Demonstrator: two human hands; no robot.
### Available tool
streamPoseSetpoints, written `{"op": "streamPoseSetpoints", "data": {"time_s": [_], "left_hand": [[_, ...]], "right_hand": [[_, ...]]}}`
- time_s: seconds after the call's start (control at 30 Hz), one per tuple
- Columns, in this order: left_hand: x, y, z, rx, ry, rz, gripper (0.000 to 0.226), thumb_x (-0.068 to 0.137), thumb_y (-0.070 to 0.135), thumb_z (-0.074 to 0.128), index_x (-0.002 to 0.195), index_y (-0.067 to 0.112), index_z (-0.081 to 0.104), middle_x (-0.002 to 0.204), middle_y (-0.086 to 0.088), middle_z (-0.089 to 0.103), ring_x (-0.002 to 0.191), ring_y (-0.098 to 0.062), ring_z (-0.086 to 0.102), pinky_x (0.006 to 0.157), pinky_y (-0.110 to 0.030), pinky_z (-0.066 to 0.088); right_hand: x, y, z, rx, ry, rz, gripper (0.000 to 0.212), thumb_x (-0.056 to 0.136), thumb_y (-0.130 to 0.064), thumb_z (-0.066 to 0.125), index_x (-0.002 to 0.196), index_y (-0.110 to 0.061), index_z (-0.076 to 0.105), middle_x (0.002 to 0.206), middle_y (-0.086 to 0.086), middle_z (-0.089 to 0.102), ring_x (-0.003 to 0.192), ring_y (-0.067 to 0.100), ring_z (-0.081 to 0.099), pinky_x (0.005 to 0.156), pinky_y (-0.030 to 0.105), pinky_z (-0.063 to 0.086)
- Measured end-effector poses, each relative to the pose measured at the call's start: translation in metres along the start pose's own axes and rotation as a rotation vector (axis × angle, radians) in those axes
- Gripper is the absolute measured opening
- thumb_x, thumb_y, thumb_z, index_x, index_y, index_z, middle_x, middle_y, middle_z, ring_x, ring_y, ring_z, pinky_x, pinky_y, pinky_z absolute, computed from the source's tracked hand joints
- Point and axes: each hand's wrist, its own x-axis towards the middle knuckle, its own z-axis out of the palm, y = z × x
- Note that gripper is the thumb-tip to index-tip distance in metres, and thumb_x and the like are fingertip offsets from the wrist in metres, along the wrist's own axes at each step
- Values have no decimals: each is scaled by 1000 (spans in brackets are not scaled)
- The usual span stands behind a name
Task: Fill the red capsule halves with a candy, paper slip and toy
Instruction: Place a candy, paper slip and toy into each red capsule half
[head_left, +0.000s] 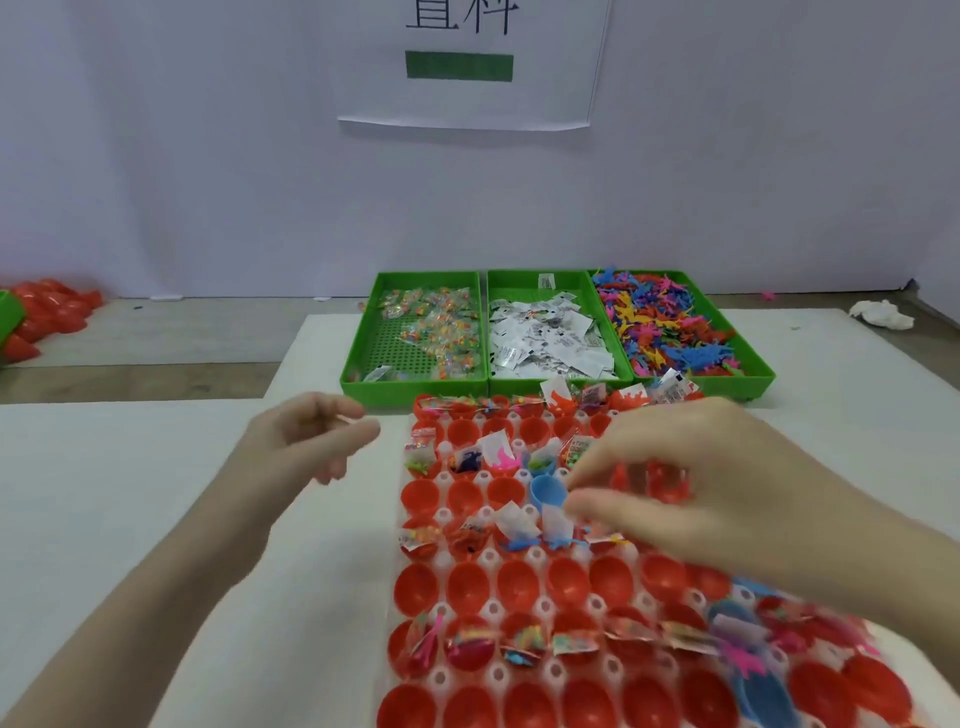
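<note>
Red capsule halves (470, 584) are seated in a white tray (441, 675); the right hand (691, 493) is held above them, the left hand (311, 436) raised alongside, fingers loosely curled.

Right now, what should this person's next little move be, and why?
Probably reach the left hand forward to the candy tray for a packet. It hovers holding nothing, close to that tray, and whole rows of red halves sit unfilled. The right hand is busy over the capsule grid near a blue half; blur hides whether it holds anything.
</note>
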Motion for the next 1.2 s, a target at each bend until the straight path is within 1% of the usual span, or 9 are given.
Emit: {"op": "streamPoseSetpoints", "data": {"time_s": [0.07,0.17,0.3,0.37,0.47,0.6,0.8,1.0,1.2], "left_hand": [[41,1,10,25,22,53,12,84,7,62,85,18,58,66,0,56,59,-8,52,58,-17,40],[99,-6,29,240,17,119,13,89,13,58,101,13,60,93,-1,62,82,-12,56,70,-18,42],[148,-27,53,644,-43,163,47,92,33,54,132,9,48,136,-7,50,124,-20,46,100,-34,35],[159,-38,59,793,-111,125,62,88,48,53,138,12,42,144,-5,42,131,-22,39,105,-39,33],[168,-47,61,875,-39,58,62,81,59,56,128,19,53,132,-2,54,114,-21,53,91,-35,45],[167,-50,63,807,111,178,14,83,39,64,78,26,62,100,3,65,77,-12,53,57,-25,38],[166,-52,64,823,67,232,29,85,50,55,76,23,59,73,8,53,69,-9,50,53,-26,32],[171,-52,62,769,-18,136,24,82,43,64,78,19,61,74,8,55,73,-11,52,60,-27,40],[170,-55,62,736,78,188,43,98,31,43,64,7,54,57,-4,48,52,-16,42,50,-30,28]], "right_hand": [[10,27,-14,28,183,72,24,71,-57,62,61,-36,66,68,-22,64,60,1,57,54,10,41],[34,99,-32,41,390,332,13,78,-28,71,67,-20,71,61,-9,64,56,4,52,54,11,36],[58,175,-31,-70,367,592,14,85,-14,63,91,-4,71,88,9,67,75,14,56,74,27,39],[68,198,-30,-87,300,626,19,86,-13,62,101,-4,69,106,12,67,94,21,59,85,30,41],[78,216,-21,-83,205,597,31,85,-22,65,112,-6,65,115,10,64,98,19,57,86,28,41],[89,224,-7,-91,122,610,42,78,-35,72,110,-8,66,116,7,64,99,17,56,85,29,41],[92,226,-3,-131,216,594,14,78,-24,73,78,-11,67,89,7,66,73,12,54,61,22,38],[97,218,-5,-13,486,626,3,88,-10,58,85,-9,57,86,8,61,78,20,55,75,29,43],[122,192,0,191,429,568,17,89,-2,41,87,-14,54,75,-3,53,62,10,47,55,24,36]]}}
